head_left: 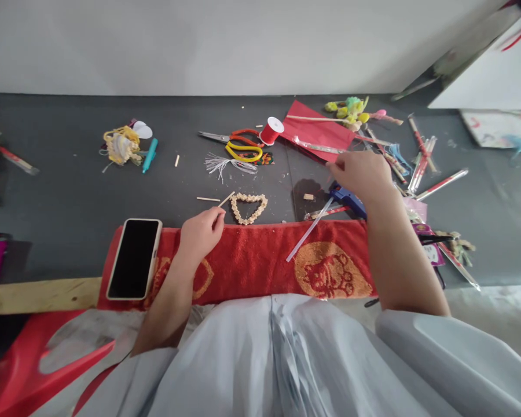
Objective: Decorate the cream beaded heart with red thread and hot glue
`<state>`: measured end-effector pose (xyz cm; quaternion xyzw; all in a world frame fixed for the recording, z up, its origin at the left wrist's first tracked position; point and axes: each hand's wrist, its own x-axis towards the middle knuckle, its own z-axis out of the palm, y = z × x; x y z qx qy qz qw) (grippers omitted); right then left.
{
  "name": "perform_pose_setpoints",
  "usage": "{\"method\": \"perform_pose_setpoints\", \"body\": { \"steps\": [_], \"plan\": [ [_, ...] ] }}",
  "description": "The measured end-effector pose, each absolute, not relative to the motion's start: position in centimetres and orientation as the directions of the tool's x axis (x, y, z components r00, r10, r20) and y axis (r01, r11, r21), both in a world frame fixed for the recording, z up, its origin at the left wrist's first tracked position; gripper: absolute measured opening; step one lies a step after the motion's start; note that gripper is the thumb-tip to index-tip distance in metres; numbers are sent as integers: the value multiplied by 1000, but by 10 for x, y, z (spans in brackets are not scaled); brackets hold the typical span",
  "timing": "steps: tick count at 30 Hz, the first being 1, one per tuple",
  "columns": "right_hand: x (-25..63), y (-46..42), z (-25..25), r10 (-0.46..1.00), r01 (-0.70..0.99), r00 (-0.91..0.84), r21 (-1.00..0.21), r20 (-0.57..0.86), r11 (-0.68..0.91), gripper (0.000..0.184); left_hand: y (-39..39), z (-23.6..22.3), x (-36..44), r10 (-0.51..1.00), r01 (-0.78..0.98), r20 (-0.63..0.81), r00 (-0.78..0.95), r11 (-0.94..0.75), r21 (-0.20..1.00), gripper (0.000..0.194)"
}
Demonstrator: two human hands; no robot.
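Your left hand (203,229) pinches a thin stick (227,198) slanted forward-right, knobbly heart (245,220) just right, can't tell what your farther right hand (361,175) has.

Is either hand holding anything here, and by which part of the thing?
Left hand: a thin pale stick, pinched at its near end. Right hand: whether it holds anything cannot be told.

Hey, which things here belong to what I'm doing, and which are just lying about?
Apparently in use:
thin wooden stick, pinched in your left hand
bumpy cream heart beside it
blue glue gun with clear glue stick, near your right hand

Just lying about:
smartphone
scissors
red thread spool
yarn bundle
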<state>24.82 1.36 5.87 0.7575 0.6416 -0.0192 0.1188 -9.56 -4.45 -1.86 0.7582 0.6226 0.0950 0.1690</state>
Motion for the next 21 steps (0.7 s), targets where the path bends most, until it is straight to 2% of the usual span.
{"method": "perform_pose_setpoints", "body": {
  "steps": [9, 14, 21],
  "plan": [
    [250, -16, 42, 974, 983, 172, 97, -150, -159, 31, -43, -19, -95, 975, 909, -40, 218, -188, 371, 33],
    [244, -44, 43, 977, 990, 139, 29, -162, -136, 33, -41, -17, -96, 978, 904, -43, 205, -172, 391, 33],
    [232, -94, 32, 958, 978, 45, -185, -283, -100, 38, -39, -17, -94, 981, 900, 3, 194, -180, 397, 32]
  ]
}}
